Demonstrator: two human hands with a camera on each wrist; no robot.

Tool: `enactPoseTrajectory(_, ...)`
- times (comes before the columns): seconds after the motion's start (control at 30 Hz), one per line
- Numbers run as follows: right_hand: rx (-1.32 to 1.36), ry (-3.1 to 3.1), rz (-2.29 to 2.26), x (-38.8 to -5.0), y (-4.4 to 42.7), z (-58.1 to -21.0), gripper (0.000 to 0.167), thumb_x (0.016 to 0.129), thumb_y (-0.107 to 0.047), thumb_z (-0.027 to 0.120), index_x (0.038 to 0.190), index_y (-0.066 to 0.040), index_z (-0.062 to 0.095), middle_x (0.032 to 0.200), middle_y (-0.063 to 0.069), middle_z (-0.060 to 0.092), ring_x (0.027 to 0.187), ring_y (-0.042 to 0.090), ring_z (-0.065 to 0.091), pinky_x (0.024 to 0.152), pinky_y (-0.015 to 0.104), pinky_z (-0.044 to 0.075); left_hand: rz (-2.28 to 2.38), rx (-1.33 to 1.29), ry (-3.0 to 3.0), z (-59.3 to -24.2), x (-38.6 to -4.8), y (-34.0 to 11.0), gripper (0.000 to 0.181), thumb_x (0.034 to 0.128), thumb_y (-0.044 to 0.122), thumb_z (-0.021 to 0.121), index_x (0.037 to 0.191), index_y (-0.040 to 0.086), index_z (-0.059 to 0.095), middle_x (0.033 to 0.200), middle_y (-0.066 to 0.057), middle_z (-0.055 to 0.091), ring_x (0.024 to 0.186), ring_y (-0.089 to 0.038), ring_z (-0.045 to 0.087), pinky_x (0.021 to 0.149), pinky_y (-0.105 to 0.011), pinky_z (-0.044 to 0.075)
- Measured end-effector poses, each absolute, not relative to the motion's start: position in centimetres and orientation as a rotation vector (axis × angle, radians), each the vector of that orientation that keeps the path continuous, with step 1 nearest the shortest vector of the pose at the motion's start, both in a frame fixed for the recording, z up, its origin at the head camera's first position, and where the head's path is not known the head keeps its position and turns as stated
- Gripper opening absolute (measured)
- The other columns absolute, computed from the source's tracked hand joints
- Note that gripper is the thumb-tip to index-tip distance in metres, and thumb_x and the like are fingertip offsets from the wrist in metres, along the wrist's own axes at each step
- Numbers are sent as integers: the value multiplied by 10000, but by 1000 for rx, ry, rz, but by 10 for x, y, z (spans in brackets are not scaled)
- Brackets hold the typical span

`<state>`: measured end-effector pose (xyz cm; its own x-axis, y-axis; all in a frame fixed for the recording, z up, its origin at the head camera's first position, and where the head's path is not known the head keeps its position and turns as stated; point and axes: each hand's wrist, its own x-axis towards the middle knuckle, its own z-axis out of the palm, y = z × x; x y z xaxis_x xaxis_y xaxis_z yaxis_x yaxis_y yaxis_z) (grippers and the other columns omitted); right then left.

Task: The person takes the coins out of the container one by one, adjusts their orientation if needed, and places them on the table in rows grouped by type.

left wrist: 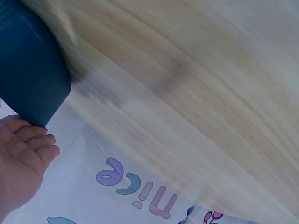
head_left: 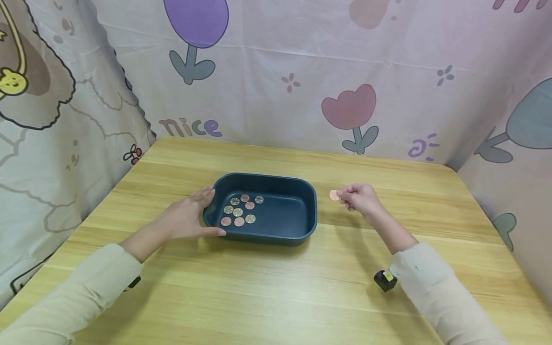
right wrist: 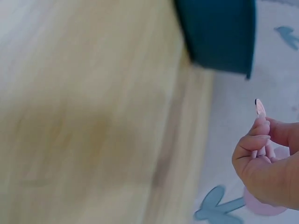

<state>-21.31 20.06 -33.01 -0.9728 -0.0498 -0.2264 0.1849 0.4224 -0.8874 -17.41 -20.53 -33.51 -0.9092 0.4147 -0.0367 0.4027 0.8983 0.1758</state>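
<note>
A dark blue rectangular bin (head_left: 280, 236) with rounded corners sits on the table. My left hand (head_left: 185, 218) holds its left end, fingers at the rim and thumb along the front side; in the left wrist view, the left hand's fingers (left wrist: 35, 140) bend against the bin's edge. Several gold-coloured and copper-coloured coins (head_left: 238, 212) lie flat in the left half of the bin. To the right of the bin and apart from it, my right hand (head_left: 361, 199) pinches a copper-coloured coin (head_left: 334, 195) between thumb and fingertips. The right wrist view shows that coin nearly edge-on.
The light wooden table (head_left: 267, 292) runs back to a printed curtain (head_left: 267, 105) with flowers and lettering, which also hangs at both sides. A small black device (head_left: 385, 281) is by the right sleeve cuff.
</note>
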Motion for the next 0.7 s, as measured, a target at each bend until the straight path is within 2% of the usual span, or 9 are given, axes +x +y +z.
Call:
enactPoseTrajectory(0.33, 211, 2435, -1391, -227, 223, -360, 191, 925, -85, 538, 993, 90, 572, 632, -50, 575, 545, 26, 478, 503, 132, 425, 273, 635, 2979, -334, -173, -205, 1157, 671, 789, 545, 1426, -49, 286, 1515, -230, 214, 1354, -476, 237, 1037, -611, 312)
enactPoseTrajectory(0.57, 315, 2435, -1333, -235, 226, -371, 190, 897, -122, 596, 966, 55, 614, 536, -62, 567, 441, 22, 390, 403, 140, 299, 275, 634, 2986, -336, -174, -206, 1153, 669, 777, 564, 1428, -45, 284, 1514, -229, 219, 1352, -471, 249, 1037, -606, 318)
enactPoseTrajectory(0.7, 341, 2442, -1305, -237, 224, -373, 178, 887, -131, 611, 939, 38, 626, 514, -67, 557, 410, 15, 349, 388, 144, 270, 275, 633, 2990, -337, -175, -206, 1144, 671, 754, 590, 1429, -44, 279, 1517, -224, 214, 1353, -462, 258, 1037, -597, 326)
